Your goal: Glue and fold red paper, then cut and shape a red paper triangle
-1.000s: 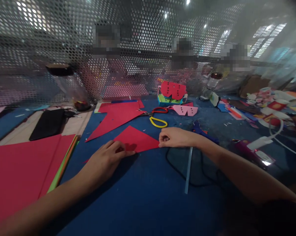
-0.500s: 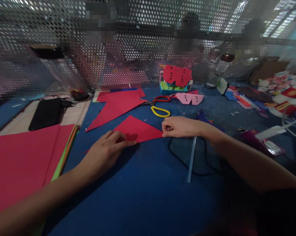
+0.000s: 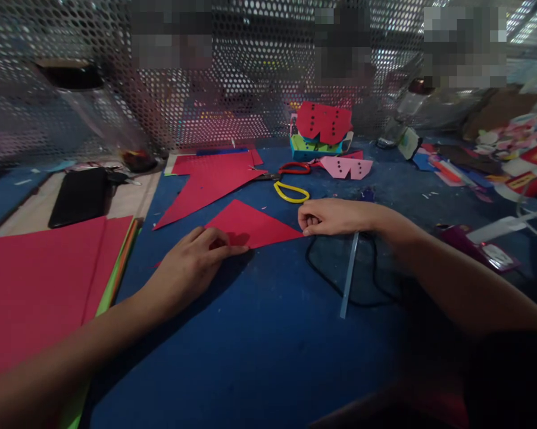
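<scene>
A red sheet of paper [image 3: 246, 223], folded into a triangle, lies flat on the blue table. My left hand [image 3: 194, 262] presses on its left part, fingers curled and thumb along the near edge. The sheet's left corner is mostly under that hand. At the right corner, my right hand [image 3: 324, 215] is closed, its curled fingertips touching the tip of the paper. Just beyond lie scissors [image 3: 292, 192] with one red and one yellow handle loop. Larger red paper pieces [image 3: 206, 185] lie to their left.
Red sheets [image 3: 40, 280] are stacked at the left, below a black phone [image 3: 78, 196] and a glass bottle [image 3: 112, 125]. Paper cutouts with dots [image 3: 324, 122] stand at the back. A clear strip [image 3: 349, 277] and black cord [image 3: 322, 280] lie under my right forearm. Coloured scraps [image 3: 456, 176] clutter the right.
The view has tilted down slightly, so everything sits higher in the picture. My right hand has slid a little to the right along the paper's edge. My left hand keeps its hold.
</scene>
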The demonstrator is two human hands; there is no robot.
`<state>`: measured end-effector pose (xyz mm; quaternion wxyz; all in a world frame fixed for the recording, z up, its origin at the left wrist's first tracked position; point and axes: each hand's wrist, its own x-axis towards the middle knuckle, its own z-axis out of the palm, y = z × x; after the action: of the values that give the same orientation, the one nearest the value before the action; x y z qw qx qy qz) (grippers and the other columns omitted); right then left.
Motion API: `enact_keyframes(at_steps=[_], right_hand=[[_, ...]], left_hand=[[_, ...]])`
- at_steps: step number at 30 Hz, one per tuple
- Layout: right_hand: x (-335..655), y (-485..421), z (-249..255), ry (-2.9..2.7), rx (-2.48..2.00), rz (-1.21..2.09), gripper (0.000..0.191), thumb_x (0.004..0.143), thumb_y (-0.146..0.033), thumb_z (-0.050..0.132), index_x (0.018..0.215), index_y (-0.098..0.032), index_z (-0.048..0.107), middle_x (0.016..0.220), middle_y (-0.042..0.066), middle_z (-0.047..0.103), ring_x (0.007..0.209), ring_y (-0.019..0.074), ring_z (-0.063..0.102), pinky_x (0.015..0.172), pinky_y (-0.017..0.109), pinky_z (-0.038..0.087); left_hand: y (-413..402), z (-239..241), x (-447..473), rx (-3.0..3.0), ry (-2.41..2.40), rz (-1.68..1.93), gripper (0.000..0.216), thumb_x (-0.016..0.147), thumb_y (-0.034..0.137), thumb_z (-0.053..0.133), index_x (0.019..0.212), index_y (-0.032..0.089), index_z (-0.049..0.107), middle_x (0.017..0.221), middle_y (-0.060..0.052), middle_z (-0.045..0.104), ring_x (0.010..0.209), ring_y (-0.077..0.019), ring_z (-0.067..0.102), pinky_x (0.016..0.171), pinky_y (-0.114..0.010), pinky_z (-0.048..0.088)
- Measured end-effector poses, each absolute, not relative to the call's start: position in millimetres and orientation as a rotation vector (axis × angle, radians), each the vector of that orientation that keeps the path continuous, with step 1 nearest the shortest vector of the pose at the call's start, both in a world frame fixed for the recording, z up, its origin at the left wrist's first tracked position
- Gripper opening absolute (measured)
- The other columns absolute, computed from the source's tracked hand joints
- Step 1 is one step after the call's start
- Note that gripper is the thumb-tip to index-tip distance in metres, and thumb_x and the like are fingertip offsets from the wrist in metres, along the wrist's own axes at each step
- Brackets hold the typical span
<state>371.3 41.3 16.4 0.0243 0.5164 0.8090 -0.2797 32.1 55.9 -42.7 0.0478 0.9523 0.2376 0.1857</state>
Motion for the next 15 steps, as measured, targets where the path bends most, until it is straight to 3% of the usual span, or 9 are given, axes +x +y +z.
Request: enact_keyframes(at_steps=[9,15], right_hand=[[343.4,28.3,30.6,2.798,1.623,-0.818,0.013,0.091,-0.023,0.058,0.099,-0.019,0.068,0.104,0.005,0.068,0.092,0.0192,0.061,0.079,0.029,0.043],[298.1,31.1,7.6,2.939,1.581,-0.736,0.014,0.093,-0.027,0.063,0.102,-0.018,0.067,0.106,0.006,0.065,0.093,0.0190,0.060,0.081,0.030,0.044]], left_hand=[[54.2,-39.7,33.0,2.907,0.733,0.572,0.037,0.103,0.020,0.043,0.127,0.030,0.069,0.105,-0.009,0.060,0.093,-0.0231,0.056,0.082,-0.039,0.051],[53.2,-42.9,33.2,2.913,0.781,0.561,0.035,0.101,0.018,0.045,0.121,0.028,0.072,0.105,-0.009,0.061,0.093,-0.0233,0.056,0.082,-0.038,0.049]])
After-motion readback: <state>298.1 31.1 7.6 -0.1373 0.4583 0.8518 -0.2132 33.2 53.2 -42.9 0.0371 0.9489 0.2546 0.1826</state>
